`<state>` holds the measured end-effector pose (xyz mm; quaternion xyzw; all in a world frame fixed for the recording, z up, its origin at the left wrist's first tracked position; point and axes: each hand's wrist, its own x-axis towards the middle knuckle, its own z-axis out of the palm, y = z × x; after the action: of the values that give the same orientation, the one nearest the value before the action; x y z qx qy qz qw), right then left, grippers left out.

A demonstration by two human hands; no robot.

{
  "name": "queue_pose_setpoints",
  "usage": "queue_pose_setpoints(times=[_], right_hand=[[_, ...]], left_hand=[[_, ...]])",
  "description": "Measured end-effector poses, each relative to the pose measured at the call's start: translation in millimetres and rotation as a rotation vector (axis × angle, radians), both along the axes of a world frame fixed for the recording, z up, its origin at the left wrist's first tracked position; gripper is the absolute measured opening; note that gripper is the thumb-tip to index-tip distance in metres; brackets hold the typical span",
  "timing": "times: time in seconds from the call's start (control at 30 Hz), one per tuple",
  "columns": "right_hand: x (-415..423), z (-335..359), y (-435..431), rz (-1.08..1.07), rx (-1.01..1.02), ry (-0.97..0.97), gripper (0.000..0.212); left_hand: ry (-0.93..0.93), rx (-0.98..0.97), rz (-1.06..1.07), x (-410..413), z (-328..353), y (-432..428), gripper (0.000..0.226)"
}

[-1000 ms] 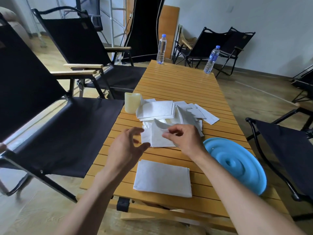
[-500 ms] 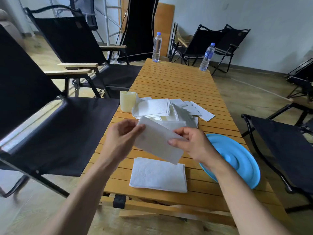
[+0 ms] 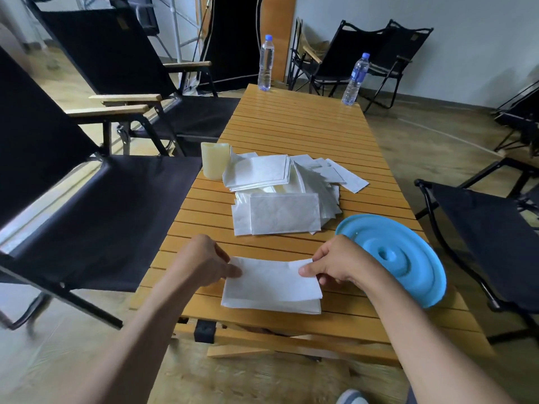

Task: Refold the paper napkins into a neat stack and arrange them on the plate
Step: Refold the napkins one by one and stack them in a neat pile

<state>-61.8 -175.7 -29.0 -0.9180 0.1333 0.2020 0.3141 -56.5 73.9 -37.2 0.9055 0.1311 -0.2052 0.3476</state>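
Note:
A folded white napkin (image 3: 272, 279) lies on top of a small neat stack (image 3: 271, 306) near the table's front edge. My left hand (image 3: 204, 265) pinches its left end and my right hand (image 3: 338, 262) pinches its right end. Farther back a loose pile of white napkins (image 3: 284, 193) is spread across the slats, with one folded napkin (image 3: 284, 212) lying flat at its front. The blue plate (image 3: 392, 256) sits at the table's right edge, beside my right hand, with nothing on it.
A cream cup (image 3: 215, 164) stands left of the pile. Two water bottles (image 3: 266, 63) (image 3: 355, 79) stand at the far end of the slatted wooden table (image 3: 300, 126). Black folding chairs (image 3: 96, 217) (image 3: 493, 240) flank both sides.
The napkin that both hands held up in the air has come down onto the stack at the front edge. Both hands moved toward me with it.

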Motion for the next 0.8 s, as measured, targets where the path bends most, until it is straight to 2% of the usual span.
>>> queue_pose_setpoints(times=[0.13,0.23,0.3,0.4,0.47,0.63,0.7,0.8], right_hand=[[-1.1,-1.6,5.9,0.008,-0.128,0.003,0.033],[-0.4,3.0,8.8,0.024,-0.249,-0.076,0.041],[4.0,5.8,13.7,0.017,-0.186,-0.239,0.037],[25.2,8.3,22.0,0.031,-0.149,-0.615,0.015],[46.5,7.9,25.7,0.092,-0.223,-0.720,0.021],[85.9,-4.1,30.2,0.275,-0.417,-0.654,0.043],[92.1,-8.3,29.7,0.306,-0.452,-0.627,0.042],[92.0,-12.7,27.9,0.286,-0.426,-0.655,0.030]], left_hand=[[-0.022,0.118,-0.029,0.5,-7.4,0.6,0.052],[-0.082,0.182,-0.033,3.3,-11.2,2.2,0.050],[-0.177,0.156,-0.006,7.7,-12.8,2.5,0.044],[-0.321,0.067,0.061,12.4,-13.3,0.2,0.034],[-0.412,0.072,0.068,13.6,-14.3,-2.6,0.029],[-0.520,0.062,0.043,15.0,-15.4,-6.3,0.022],[-0.532,0.057,0.037,16.3,-14.9,-6.5,0.021],[-0.537,0.051,0.038,15.9,-14.2,-7.5,0.020]])
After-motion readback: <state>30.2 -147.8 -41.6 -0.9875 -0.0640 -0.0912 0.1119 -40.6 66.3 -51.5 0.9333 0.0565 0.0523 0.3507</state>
